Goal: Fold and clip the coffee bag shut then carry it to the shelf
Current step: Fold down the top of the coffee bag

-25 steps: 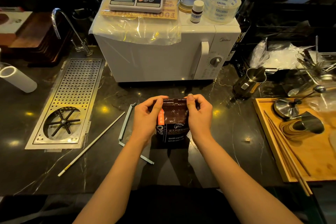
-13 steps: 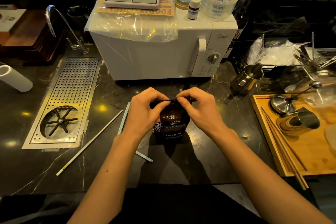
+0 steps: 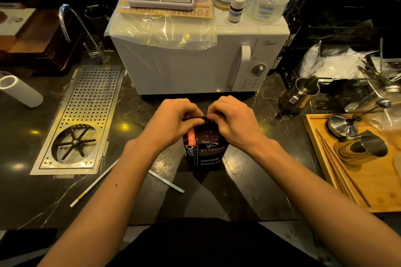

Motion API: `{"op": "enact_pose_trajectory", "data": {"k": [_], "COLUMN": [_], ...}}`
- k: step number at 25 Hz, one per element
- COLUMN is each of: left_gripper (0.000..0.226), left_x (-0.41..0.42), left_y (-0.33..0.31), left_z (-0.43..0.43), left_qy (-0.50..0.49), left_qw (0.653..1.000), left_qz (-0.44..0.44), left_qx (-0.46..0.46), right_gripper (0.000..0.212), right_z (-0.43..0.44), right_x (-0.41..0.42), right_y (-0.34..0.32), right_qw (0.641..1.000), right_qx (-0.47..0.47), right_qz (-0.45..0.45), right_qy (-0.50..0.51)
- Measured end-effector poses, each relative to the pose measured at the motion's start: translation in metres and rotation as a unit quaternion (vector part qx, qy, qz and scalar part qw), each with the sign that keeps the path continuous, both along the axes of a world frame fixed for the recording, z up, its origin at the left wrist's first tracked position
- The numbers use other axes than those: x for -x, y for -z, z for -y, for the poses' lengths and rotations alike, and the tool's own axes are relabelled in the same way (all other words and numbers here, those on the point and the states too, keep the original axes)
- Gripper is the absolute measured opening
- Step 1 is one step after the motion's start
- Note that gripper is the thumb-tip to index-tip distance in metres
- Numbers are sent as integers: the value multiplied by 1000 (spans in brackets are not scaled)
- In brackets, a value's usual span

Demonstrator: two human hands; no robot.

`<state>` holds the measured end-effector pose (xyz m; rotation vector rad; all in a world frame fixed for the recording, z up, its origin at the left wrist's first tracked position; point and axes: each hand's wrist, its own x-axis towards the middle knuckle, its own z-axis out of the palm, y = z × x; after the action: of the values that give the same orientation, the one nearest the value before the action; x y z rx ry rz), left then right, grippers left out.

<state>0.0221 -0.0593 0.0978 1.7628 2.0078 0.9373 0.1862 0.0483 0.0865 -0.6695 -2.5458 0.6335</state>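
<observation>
Left hand [image 3: 171, 123] and right hand [image 3: 235, 120] both pinched on the folded top edge of the coffee bag [image 3: 206, 147], fingertips meeting over its dark rolled lip. Bag upright on the dark desk [image 3: 238, 191], just in front of the white microwave [image 3: 195, 58], with a pale sealing clip [image 3: 167, 181] lying on the desk beside its near left corner, partly hidden under the left forearm. Farther out: perforated drain tray [image 3: 86, 104] to the left, wooden tray [image 3: 368, 180] to the right.
</observation>
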Motion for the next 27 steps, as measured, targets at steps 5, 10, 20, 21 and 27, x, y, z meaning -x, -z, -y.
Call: {"op": "enact_pose_trajectory", "data": {"k": [5,10,20,21,27], "left_gripper": [5,8,17,18,9], "left_x": [7,8,15,15,-4], "left_y": [3,4,13,14,29], "left_z": [4,1,-1,-1,6], "left_qy": [-7,-1,-54,-63,-111], "left_qw": [1000,1000,998,998,977], "left_qz": [-10,-22,-16,-9,176], "left_qx": [-21,-19,-21,-20,-42], "right_gripper": [6,3,5,7,16], "right_z": [-4,-14,-14,-14,0], "right_x": [-9,-17,-17,-17,-18], "right_y": [1,-2,1,3,14], "right_qw": [1000,998,958,952,940], "right_qx": [24,58,247,264,254], "right_qz": [-7,-12,-106,-116,-167], "right_qy": [-3,9,101,103,158]}}
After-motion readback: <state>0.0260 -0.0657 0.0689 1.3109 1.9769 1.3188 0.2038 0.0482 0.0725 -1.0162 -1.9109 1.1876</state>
